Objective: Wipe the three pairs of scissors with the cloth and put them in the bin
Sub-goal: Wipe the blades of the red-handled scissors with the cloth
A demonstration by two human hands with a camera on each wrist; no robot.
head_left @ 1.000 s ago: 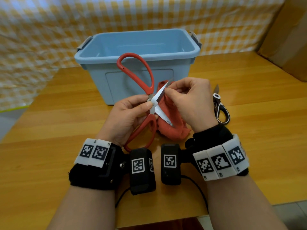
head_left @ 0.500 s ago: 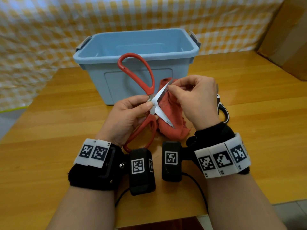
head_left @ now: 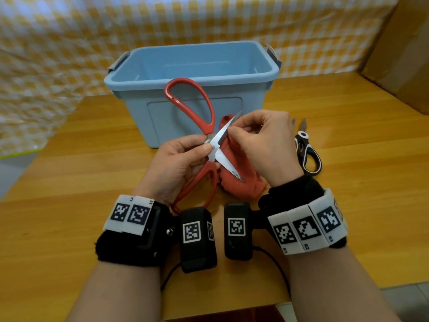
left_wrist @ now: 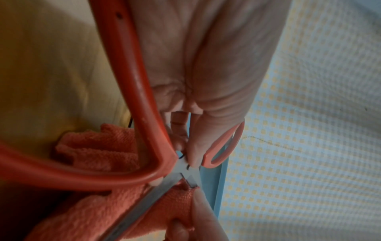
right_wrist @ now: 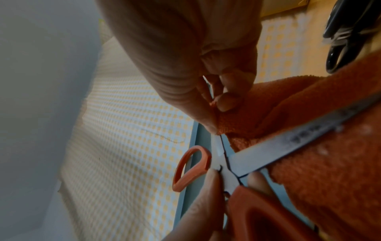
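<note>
Wooden tabletop [head_left: 69,182], checked yellow-and-white sheet [head_left: 69,43] hung behind. Nearest: two forearms with marker bands and wrist cameras, raised over the table. Left hand [head_left: 176,163] pinches the red-handled scissors [head_left: 199,108] at the pivot, thumb on top, fingers curled beneath; blades spread wide, one handle loop standing up beyond the fingertips, the other dropping back toward the wrist. Right hand [head_left: 262,145] has its fingers curled onto the red cloth [head_left: 241,180], thumb and forefinger pinching it about the upper blade near the pivot. Compared with half a second ago, that pinch sits lower on the blade, closer to the left thumb; the tip now shows bare above the knuckles. Reads as a wiping stroke travelling along the upper blade; the lower blade lies across the cloth under the right palm, its cleaning impossible to judge. Just right of the right hand, black-and-white scissors [head_left: 307,152] lie flat on the table, apparently awaiting their turn. Beyond the fingertips stands the blue bin [head_left: 190,77], open; no scissors show in the visible part of its inside. A third pair is not in view. Cardboard box [head_left: 399,43] far right.
</note>
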